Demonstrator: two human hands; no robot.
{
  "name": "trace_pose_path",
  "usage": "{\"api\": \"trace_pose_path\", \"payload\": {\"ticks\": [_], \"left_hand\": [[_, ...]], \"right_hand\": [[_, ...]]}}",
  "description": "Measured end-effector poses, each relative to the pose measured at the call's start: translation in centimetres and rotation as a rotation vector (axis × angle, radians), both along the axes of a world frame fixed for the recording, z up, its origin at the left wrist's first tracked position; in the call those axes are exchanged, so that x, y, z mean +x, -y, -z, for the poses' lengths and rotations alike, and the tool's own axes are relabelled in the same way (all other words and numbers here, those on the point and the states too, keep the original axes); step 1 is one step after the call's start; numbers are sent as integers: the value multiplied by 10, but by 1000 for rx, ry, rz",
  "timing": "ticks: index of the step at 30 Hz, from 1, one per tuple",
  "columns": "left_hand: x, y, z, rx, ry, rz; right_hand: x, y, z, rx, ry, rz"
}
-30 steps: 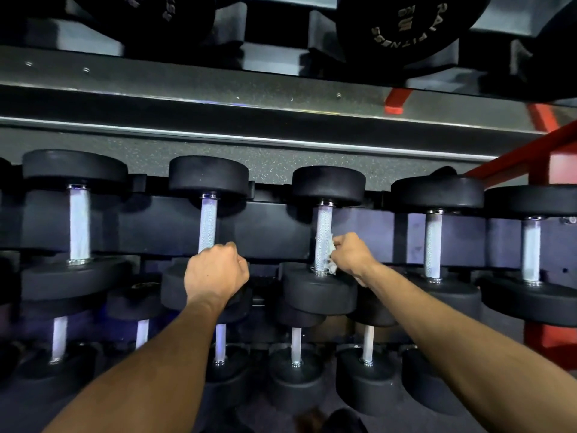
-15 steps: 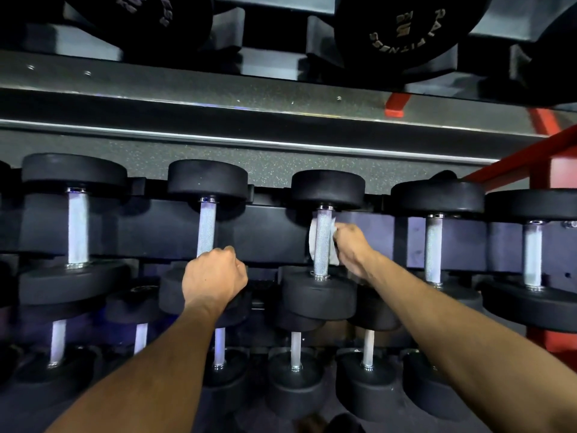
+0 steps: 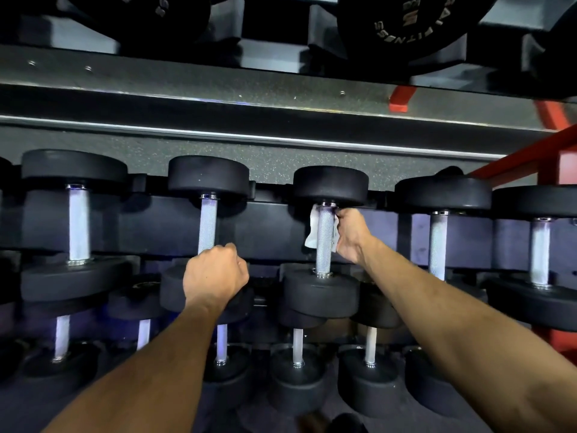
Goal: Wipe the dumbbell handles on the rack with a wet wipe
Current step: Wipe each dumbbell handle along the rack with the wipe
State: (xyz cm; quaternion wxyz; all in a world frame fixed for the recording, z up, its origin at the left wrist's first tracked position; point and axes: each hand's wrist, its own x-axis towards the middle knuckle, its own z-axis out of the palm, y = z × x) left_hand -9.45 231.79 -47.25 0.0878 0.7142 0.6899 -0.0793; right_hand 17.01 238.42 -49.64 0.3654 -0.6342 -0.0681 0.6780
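Black dumbbells with silver knurled handles lie in rows on the rack. My right hand (image 3: 350,235) holds a white wet wipe (image 3: 313,232) wrapped behind the upper part of the middle dumbbell handle (image 3: 324,245), just under its far weight head. The wipe sticks out on the handle's left side. My left hand (image 3: 214,276) grips the lower end of the neighbouring dumbbell handle (image 3: 207,223) to the left, its fingers curled round the bar above the near weight head.
More dumbbells sit left (image 3: 78,223) and right (image 3: 437,242) on the same row, with a lower row of smaller ones (image 3: 298,345) beneath. A grey shelf beam (image 3: 249,120) and large weights (image 3: 409,23) hang above. Red frame posts (image 3: 559,170) stand at the right.
My right hand has slid the wipe up the middle handle from its lower end to the top. My left hand has stayed on its handle.
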Motion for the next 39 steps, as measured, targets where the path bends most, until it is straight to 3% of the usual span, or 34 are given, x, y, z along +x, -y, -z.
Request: {"api": "trace_pose_path", "payload": {"ticks": [6,12,17,20,25,31,34,39], "left_hand": [[0,0,1,2,2,5],[0,0,0,2,-9,13],[1,0,-1,1,8,5],[2,0,-2,2,8,5],[2,0,-4,-3,2,-1],[2,0,-4,-4,-6,-3],[2,0,-3,3,1,-5],[2,1,-4,8,-1,-5]], "right_hand": [[0,42,-7,-66,-9,-241],[-8,4,-12,7,27,-37],[-7,48,-13,-36,232,-266],[-1,53,-13,-30,572,-465],[-2,27,-32,170,887,-335],[-13,66,-31,328,1110,-552],[-10,68,-26,340,1098,-548],[-11,47,-25,557,1221,-627]]}}
